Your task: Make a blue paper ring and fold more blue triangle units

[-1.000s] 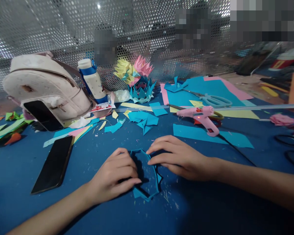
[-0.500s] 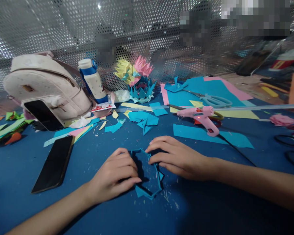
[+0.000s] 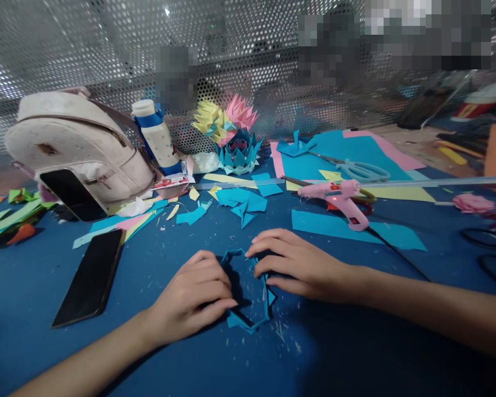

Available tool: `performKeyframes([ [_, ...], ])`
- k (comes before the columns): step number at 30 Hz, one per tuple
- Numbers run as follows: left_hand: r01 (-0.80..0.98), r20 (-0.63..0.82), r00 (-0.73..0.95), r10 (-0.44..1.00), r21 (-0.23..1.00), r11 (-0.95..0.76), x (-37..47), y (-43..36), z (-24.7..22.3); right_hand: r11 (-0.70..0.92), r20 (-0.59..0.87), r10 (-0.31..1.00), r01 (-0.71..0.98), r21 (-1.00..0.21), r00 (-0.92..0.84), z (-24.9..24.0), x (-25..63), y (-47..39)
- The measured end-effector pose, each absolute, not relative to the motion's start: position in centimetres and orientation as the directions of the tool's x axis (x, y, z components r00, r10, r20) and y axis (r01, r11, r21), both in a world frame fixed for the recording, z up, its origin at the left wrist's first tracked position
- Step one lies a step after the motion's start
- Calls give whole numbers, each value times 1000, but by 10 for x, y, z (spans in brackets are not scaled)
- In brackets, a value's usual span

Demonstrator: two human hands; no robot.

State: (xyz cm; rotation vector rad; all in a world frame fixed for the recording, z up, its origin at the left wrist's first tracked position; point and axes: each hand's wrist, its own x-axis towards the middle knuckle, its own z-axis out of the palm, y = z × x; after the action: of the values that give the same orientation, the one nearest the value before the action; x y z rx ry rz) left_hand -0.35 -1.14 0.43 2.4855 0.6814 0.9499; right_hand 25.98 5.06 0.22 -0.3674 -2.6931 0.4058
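On the table [image 3: 186, 369], the ring [image 3: 271, 298] is flanked by the left hand [image 3: 198, 292] and right hand [image 3: 303, 264]. Left of these a phone [image 3: 90, 281] is laid, with the bag [image 3: 76, 138] behind. Behind the ring, scraps [image 3: 243, 202] are strewn left of the glue gun [image 3: 333, 191].

Two bare hands [image 3: 200, 289] [image 3: 301, 266]; one zigzag ring of folded blue paper [image 3: 267, 309]; two flat, black-screened smartphones [image 3: 89, 278] [image 3: 73, 194]; one pale, rounded backpack [image 3: 76, 140]; one cream-and-blue cylindrical bottle [image 3: 156, 140]; one pink plastic glue gun [image 3: 337, 193].

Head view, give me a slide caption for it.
Left hand and right hand on a blue folded-paper ring, a pink glue gun lying beyond.
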Motion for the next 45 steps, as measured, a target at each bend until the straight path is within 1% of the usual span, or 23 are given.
performKeyframes([
  [6, 300, 510, 651, 562, 507, -808, -4, -12, 5, 925, 354, 284, 158, -345, -891, 3, 261, 50],
  [13, 301, 505, 655, 562, 507, -808, -4, -12, 4, 931, 317, 225, 108, -348, -921, 2, 261, 49],
  [20, 299, 502, 655, 564, 514, -804, -4, -11, 4, 931, 296, 196, 83, -356, -935, 3, 262, 48],
  [29, 304, 503, 655, 564, 509, -806, -5, -12, 4, 940, 303, 169, 60, -337, -938, 3, 262, 48],
  [35, 311, 507, 657, 558, 491, -813, -4, -12, 5, 945, 334, 144, 29, -327, -931, 3, 262, 48],
  [39, 317, 501, 675, 542, 466, -826, -4, -12, 6, 953, 344, 112, 2, -304, -932, 3, 262, 48],
  [45, 306, 486, 720, 496, 418, -855, -3, -14, 5, 973, 379, 47, -44, -228, -924, 6, 259, 45],
])
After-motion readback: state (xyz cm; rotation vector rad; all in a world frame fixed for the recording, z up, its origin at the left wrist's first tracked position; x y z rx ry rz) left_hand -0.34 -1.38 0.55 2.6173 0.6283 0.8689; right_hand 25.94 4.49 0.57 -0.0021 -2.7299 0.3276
